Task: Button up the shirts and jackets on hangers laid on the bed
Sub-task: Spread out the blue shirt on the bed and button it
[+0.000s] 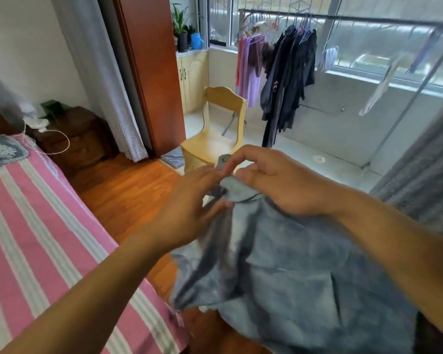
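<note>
Up close, both hands [230, 185] pinching denim jacket [292, 272] collar (blurred), length hanging downward toward viewer, beside bed [36, 226].

Both hands [189, 210] [279, 180] on denim jacket [292, 277]

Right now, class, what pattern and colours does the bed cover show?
Stripes: the bed cover is pink with grey-green and white bands, seen best in the head view.
</note>
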`<state>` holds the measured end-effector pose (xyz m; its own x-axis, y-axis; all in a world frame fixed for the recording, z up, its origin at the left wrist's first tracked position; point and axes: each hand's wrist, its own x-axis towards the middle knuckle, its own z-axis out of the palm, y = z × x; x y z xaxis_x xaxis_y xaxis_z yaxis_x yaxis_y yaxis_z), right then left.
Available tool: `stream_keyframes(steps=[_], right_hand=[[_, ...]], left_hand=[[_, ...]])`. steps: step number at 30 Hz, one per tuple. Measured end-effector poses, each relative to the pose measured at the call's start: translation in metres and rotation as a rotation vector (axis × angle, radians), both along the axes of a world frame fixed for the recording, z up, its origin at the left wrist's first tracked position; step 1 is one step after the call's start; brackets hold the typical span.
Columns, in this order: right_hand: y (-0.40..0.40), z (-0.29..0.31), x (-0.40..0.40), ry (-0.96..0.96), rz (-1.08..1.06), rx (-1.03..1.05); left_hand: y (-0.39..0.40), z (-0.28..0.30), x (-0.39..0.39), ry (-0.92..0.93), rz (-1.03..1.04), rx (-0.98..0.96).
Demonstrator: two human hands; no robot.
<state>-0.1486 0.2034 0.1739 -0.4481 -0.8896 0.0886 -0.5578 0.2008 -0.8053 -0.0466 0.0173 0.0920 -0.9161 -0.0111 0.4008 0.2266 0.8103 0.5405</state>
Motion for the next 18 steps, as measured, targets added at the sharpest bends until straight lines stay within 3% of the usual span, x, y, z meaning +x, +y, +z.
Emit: stream_keyframes(steps=[3, 6, 8, 11, 14, 18], right_hand=[[0.012, 0.007, 0.01, -0.059, 0.0, -0.004], [0.003, -0.004, 0.025, -0.092, 0.16, 0.163], [-0.019, -0.02, 0.041, 0.028, 0.276, 0.314], [-0.059, -0.037, 0.066, 0.231, 0.37, 0.397], [-0.096, -0.037, 0.101, 0.285, 0.384, 0.421], [-0.153, -0.012, 0.196, 0.293, 0.492, 0.341]], left_hand=[[-0.009, 0.017, 0.026, -0.11, -0.111, 0.192], [-0.02, 0.038, 0.073, -0.142, -0.083, 0.127], [-0.037, 0.048, 0.108, -0.174, 0.01, 0.08], [-0.073, 0.063, 0.181, -0.284, 0.144, -0.152], [-0.112, 0.076, 0.278, -0.406, 0.297, -0.432], [-0.173, 0.111, 0.425, -0.254, 0.446, -0.666]])
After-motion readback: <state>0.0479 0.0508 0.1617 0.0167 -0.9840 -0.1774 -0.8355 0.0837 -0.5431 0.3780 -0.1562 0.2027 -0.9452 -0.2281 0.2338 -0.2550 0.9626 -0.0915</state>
